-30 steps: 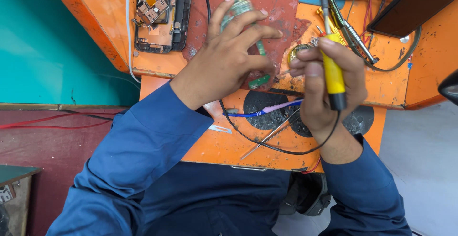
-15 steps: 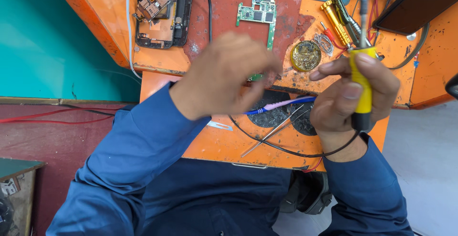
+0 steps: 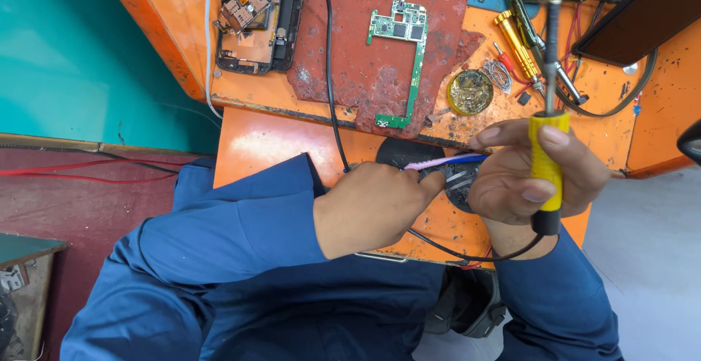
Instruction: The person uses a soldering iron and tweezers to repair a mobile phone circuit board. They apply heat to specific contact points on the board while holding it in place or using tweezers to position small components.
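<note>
Scuffed orange bench (image 3: 277, 142), right hand (image 3: 537, 178) fingers grasping yellow-handled soldering iron (image 3: 548, 160), left hand (image 3: 372, 208) fingers pinching thin purple tool (image 3: 445, 162)

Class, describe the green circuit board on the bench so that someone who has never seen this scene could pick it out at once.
Start at the orange workbench and find the worn red mat on it. The green circuit board lies bare on that mat. Unlike the opened phone beside it, it is L-shaped, with a thin strip running down.

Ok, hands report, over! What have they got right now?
Right hand gripping yellow-handled soldering iron, tip up. Left hand closed at pink-and-blue tool; grip unclear. Green circuit board lies untouched on red mat.
</note>
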